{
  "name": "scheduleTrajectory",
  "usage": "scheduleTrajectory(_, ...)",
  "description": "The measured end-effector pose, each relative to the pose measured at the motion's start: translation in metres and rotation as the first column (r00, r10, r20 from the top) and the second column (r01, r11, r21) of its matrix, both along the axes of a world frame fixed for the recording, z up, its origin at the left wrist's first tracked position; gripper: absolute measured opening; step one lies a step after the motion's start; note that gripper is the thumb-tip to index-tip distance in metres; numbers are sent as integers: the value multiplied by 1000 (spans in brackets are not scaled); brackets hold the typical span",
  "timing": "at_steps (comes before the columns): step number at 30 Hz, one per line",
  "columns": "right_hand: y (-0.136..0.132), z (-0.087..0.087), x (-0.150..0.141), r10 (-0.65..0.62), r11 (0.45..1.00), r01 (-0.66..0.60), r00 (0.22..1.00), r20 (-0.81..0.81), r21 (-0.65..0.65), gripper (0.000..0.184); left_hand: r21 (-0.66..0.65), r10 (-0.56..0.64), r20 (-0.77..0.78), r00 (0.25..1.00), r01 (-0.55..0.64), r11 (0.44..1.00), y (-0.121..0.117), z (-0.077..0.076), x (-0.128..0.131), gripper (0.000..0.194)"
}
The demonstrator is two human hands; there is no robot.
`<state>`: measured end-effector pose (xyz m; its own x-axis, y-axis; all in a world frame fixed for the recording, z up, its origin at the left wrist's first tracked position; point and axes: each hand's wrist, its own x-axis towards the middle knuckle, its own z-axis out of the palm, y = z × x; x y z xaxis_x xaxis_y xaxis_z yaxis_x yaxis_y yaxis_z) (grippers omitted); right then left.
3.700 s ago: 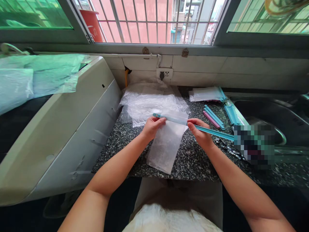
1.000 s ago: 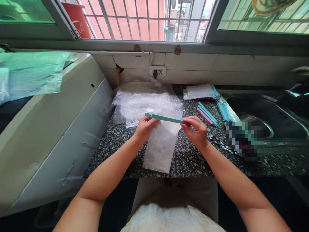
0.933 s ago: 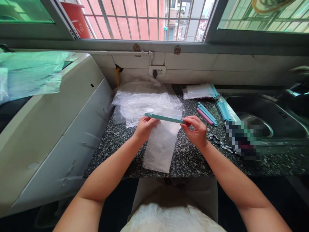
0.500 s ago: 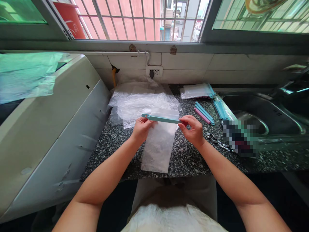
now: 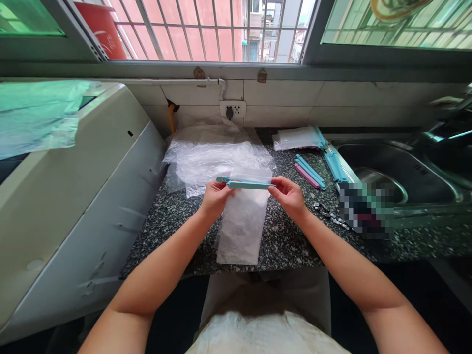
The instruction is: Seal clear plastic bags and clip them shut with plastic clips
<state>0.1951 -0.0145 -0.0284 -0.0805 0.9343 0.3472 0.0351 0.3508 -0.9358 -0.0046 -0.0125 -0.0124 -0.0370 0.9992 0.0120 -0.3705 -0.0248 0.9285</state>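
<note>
A teal bag sealing clip (image 5: 250,185) lies crosswise over the top part of a clear plastic bag (image 5: 243,226), which hangs down toward the counter's front edge. Its two bars look slightly apart at the left end. My left hand (image 5: 216,199) is closed around that left end, thumb in front; whether it also pinches the bag is hidden. At the other end, my right hand (image 5: 290,196) pinches the clip's tip between thumb and fingers. Behind the clip spreads a pile of clear plastic bags (image 5: 217,152).
To the right lie loose teal clips (image 5: 311,172) and a pink clip (image 5: 307,176), with clipped bags (image 5: 297,139) behind. More teal clips (image 5: 335,167) rest beside the sink (image 5: 391,147). A large cream appliance (image 5: 92,187) borders the left side, and a wall socket (image 5: 233,108) sits behind.
The clip's long arm, which stuck out to the right, has been folded over the bag to the left. Lately the front bar has shifted slightly away from the rear one at the left end.
</note>
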Motion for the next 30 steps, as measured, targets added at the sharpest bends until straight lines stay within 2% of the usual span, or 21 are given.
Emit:
scheduleTrajectory(10,1,-1,-6,-25,990,2,988,-155,-143,30,12,4,-57,998,-3,1000,-4,-1,3,29)
scheduleTrajectory(18,-1,3,-7,-53,988,32,989,-138,-151,31,45,13,-121,993,-8,999,-5,-1,3,28)
scheduleTrajectory(30,2,-2,-8,-31,988,-2,977,-209,-156,36,121,-14,-188,982,38,992,-4,0,0,31)
